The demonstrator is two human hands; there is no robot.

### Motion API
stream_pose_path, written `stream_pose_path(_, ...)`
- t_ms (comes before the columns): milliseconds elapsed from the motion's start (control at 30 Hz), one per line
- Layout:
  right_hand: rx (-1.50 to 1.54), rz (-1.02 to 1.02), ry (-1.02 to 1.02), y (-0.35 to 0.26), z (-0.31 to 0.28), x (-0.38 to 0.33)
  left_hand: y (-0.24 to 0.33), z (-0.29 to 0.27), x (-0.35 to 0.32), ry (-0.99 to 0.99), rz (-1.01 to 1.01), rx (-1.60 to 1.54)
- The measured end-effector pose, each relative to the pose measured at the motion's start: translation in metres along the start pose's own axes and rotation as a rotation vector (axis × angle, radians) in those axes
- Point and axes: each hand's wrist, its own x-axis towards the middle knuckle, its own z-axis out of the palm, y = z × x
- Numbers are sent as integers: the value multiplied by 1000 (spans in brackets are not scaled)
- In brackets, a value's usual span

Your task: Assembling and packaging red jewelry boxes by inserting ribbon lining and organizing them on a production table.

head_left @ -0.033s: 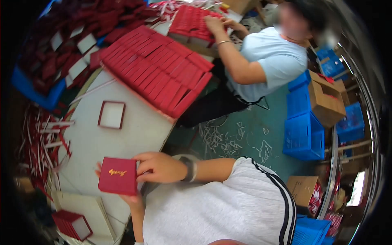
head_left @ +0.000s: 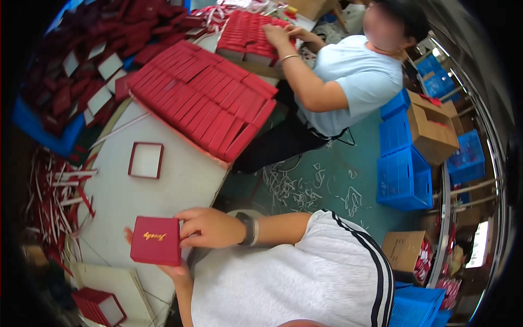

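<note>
your left hand (head_left: 173,270) has its grip under the red box (head_left: 156,240), lower left of the frame; your right hand (head_left: 211,228) grips its right edge. above, a red-rimmed tray (head_left: 159,161) lies on the tabletop (head_left: 185,188).

Square box (head_left: 155,254), lower left: deep red, 1 line of gold script. Open box (head_left: 146,161), left of centre: white interior, dark red rim. Tabletop (head_left: 182,193): off-white. Packed boxes (head_left: 201,101), upper centre: brighter red. Crate (head_left: 395,180), right: blue. Floor (head_left: 340,158): green. Wearer's shirt (head_left: 250,280), lower centre: pale grey, black shoulder stripes. Co-worker's shirt (head_left: 354,76), upper right: light blue, plain.
</note>
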Motion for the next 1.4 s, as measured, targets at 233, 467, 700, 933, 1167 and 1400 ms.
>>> stream_pose_path(233, -12, 65, -64, 0, 0, -3, 3, 4, 1, 113, 161, 169)
stream_pose_path(467, 14, 31, -40, 5, 6, -1, 6, 0, -1, 152, 182, 122)
stream_pose_path(700, -90, 20, -80, 19, 8, -4, -5, -12, 2, 293, 284, 340)
stream_pose_path(933, -156, 120, 5, 28, 10, -6, 1, -10, 1, 326, 198, 234)
stream_pose_path(1167, 73, 252, -38, 24, -12, -7, -10, -28, 8, 390, 183, 231)
stream_pose_path(1400, 240, 259, -60, 27, -12, -6, -6, -27, 11, 416, -15, 153)
